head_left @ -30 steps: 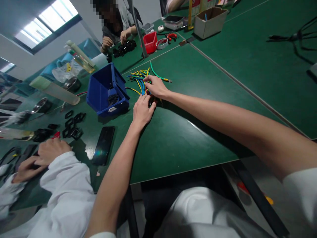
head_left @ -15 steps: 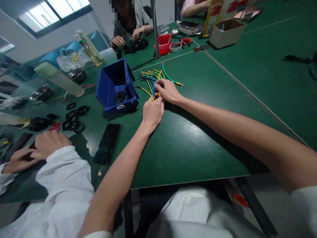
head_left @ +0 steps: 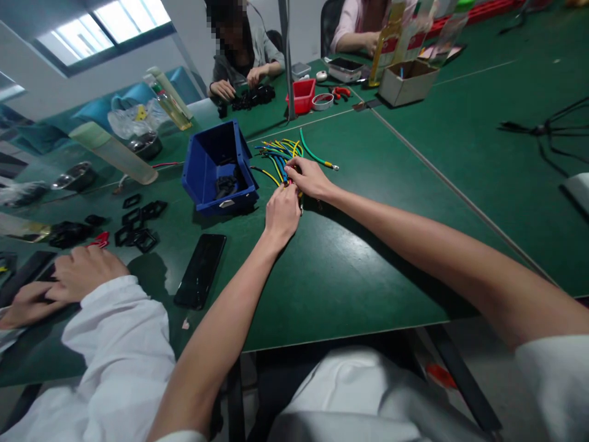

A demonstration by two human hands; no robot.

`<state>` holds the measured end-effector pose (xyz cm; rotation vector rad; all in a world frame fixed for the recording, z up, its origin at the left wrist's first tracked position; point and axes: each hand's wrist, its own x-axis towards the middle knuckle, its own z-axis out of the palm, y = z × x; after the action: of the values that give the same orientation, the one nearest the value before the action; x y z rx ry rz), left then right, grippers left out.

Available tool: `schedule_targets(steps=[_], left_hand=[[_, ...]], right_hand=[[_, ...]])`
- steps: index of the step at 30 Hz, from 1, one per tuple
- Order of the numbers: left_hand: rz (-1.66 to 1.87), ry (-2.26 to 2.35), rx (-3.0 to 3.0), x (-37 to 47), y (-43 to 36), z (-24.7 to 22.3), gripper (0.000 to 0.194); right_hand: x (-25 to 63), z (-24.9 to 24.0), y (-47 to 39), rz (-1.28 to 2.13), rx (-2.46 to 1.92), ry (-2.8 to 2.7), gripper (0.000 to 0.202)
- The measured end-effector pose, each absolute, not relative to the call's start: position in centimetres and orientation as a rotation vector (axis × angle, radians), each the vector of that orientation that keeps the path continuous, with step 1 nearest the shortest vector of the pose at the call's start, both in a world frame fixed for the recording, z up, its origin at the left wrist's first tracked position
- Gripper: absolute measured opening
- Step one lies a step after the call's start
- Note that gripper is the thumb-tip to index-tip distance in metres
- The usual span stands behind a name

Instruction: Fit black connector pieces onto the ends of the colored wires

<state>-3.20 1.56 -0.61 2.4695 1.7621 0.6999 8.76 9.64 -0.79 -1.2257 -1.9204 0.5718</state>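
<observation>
A bundle of yellow, green and blue wires (head_left: 280,149) lies on the green table, right of a blue bin (head_left: 202,169) that holds dark parts. My left hand (head_left: 282,210) is closed at the near end of the bundle, its fingertips among the wires. My right hand (head_left: 309,178) reaches in from the right, thumb and fingers pinched on the wires just beyond the left hand. What lies between the fingertips is mostly hidden. One green wire (head_left: 310,151) with a yellow sleeve and a metal lug curves away beyond the right hand.
A black phone (head_left: 201,270) lies near my left forearm. Black frames (head_left: 138,224) and a co-worker's hands (head_left: 87,273) are at the left. Behind stand a metal pole (head_left: 289,73), a red bin (head_left: 302,95) and a cardboard box (head_left: 407,83). Two people sit across the table.
The camera view has shifted slightly. Both hands remain at the wire bundle, and a small metal end now shows beside my left hand's right edge.
</observation>
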Motion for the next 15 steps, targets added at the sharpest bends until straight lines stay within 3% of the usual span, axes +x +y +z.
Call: schedule_targets(steps=[5,15], left_hand=[[0.836,1.753,2.323,-3.6,1.6,-0.8,0.042],[0.910,1.811,2.280,-4.5,1.6,-0.9,0.035]], right_hand=[[8.7,-1.2,9.8,0.516,-1.232,-1.901,0.026],[8.0,0.5,8.1,0.477,-1.258,-1.841,0.021]])
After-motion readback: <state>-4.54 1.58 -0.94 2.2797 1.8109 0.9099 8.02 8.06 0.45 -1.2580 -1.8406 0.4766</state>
